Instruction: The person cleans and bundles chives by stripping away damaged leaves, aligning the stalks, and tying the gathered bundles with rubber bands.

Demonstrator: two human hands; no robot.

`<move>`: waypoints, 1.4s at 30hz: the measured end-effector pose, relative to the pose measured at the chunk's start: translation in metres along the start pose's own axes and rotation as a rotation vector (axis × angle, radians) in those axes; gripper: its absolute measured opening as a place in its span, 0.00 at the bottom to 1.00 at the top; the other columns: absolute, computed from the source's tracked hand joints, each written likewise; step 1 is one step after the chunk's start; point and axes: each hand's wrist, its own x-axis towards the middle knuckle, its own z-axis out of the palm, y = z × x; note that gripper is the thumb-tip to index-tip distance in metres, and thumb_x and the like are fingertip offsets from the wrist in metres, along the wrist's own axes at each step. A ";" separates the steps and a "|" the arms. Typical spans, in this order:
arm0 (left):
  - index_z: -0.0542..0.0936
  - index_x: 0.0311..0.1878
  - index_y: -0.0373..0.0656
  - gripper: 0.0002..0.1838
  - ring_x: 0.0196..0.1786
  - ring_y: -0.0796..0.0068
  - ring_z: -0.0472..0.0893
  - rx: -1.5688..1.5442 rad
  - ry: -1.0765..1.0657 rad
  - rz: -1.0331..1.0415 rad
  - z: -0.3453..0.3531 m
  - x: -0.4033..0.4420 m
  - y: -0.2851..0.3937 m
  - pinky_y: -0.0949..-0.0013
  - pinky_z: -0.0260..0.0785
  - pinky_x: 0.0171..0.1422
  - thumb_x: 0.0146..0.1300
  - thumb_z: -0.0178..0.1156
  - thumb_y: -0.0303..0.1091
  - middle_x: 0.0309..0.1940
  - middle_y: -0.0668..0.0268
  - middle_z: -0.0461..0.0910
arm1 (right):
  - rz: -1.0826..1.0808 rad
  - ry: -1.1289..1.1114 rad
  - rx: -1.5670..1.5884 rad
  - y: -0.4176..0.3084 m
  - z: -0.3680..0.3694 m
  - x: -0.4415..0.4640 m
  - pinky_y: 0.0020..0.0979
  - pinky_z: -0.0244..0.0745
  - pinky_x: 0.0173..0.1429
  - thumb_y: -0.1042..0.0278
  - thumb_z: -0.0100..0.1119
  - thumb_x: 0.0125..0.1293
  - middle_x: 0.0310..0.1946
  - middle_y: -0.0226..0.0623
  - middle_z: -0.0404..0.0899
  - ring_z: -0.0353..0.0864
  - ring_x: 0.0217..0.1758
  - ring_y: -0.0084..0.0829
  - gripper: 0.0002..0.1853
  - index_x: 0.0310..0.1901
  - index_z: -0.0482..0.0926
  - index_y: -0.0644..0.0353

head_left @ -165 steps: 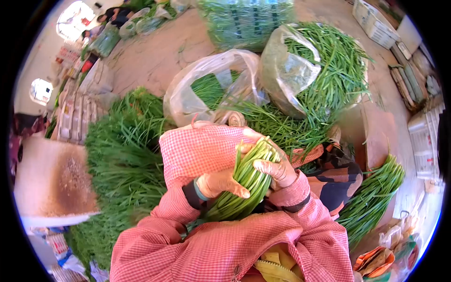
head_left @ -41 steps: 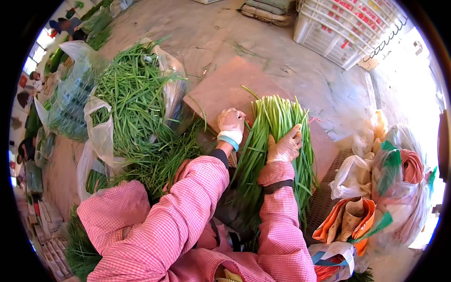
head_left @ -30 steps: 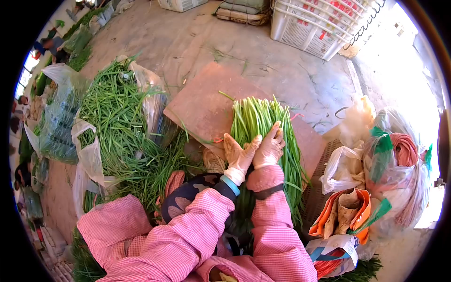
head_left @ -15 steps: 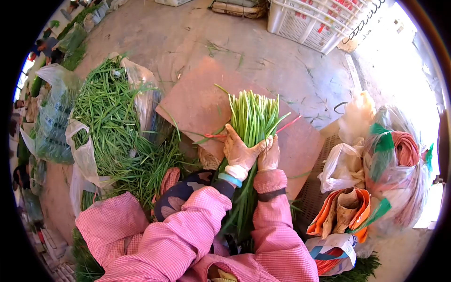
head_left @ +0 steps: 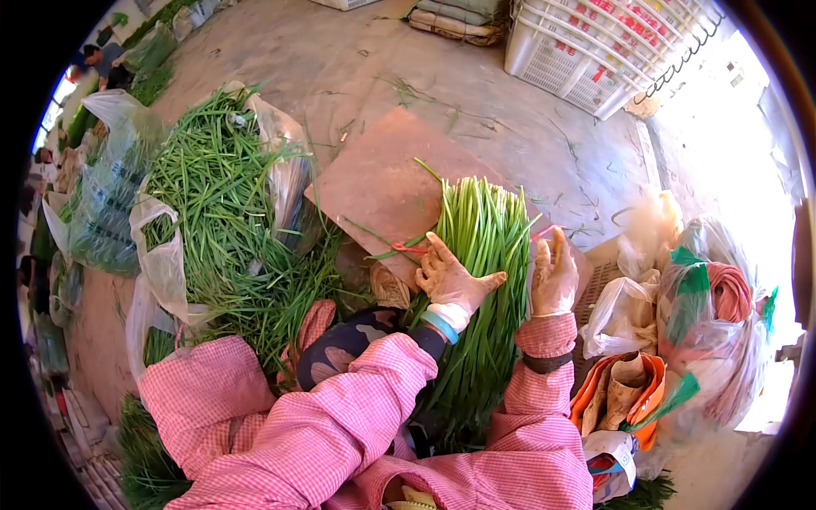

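Observation:
A thick bundle of green stems (head_left: 486, 229) lies on a reddish board (head_left: 399, 161), its pale cut ends toward the far side. My left hand (head_left: 455, 276), gloved, rests on the bundle's left side with fingers and thumb spread. On the right side, my right hand (head_left: 554, 274) stands beside the bundle, palm turned toward it, fingers extended. A red tie (head_left: 410, 247) shows by my left fingertips, and another red end shows near my right fingers; the part between them is hidden under the stems.
An open bag of loose green stems (head_left: 212, 187) is at the left, near a wrapped green pack (head_left: 106, 204). White crates (head_left: 586, 51) stand at the back right. Plastic bags (head_left: 625, 310) and an orange packet (head_left: 625, 391) lie at the right. A person (head_left: 104, 61) is far left.
Since half a second ago, my hands have moved apart and my right hand has left the stems. The bundle, gathered tightly before, is now spread wider and flatter.

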 end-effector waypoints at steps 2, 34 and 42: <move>0.37 0.65 0.31 0.69 0.64 0.56 0.54 0.043 0.048 0.021 0.004 -0.003 0.001 0.51 0.40 0.65 0.31 0.62 0.70 0.63 0.48 0.53 | 0.099 -0.455 -0.158 -0.047 -0.014 0.014 0.38 0.69 0.47 0.52 0.51 0.59 0.38 0.46 0.78 0.76 0.43 0.43 0.24 0.52 0.70 0.59; 0.51 0.65 0.39 0.48 0.59 0.57 0.63 -0.043 -0.108 -0.064 0.017 -0.006 -0.011 0.60 0.54 0.61 0.47 0.56 0.58 0.58 0.49 0.60 | -0.167 -0.771 0.093 -0.076 0.160 0.037 0.28 0.72 0.27 0.67 0.60 0.53 0.23 0.37 0.77 0.76 0.24 0.27 0.08 0.30 0.79 0.63; 0.42 0.65 0.32 0.64 0.62 0.54 0.58 -0.001 -0.071 -0.043 -0.004 0.004 0.011 0.59 0.49 0.65 0.35 0.64 0.64 0.61 0.47 0.55 | -0.790 -1.329 0.544 -0.251 0.006 -0.040 0.35 0.71 0.44 0.58 0.63 0.50 0.36 0.53 0.77 0.77 0.38 0.47 0.44 0.65 0.48 0.58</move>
